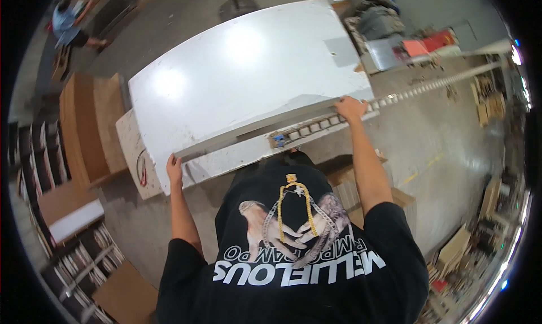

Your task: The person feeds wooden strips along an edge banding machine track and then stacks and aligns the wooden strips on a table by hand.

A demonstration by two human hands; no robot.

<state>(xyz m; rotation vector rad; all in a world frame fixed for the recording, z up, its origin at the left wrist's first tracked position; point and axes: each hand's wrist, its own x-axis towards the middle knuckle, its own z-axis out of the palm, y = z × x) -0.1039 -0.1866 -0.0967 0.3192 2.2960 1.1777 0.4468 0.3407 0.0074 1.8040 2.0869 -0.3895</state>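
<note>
White face up, holding a broad glossy rectangular panel just ahead by its near edge, with left grip and right grip at opposite corners.

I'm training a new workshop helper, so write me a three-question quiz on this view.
1. True or false: the bare left hand and the bare right hand are both at the near edge of the large white rectangular panel.
2. Which hand is nearer the ladder-like slatted strip: A) left, B) right?
3. Fill in: the brown wooden box-like unit stands to the ___ of the panel.

Key: 1. True. 2. B. 3. Left.
</note>
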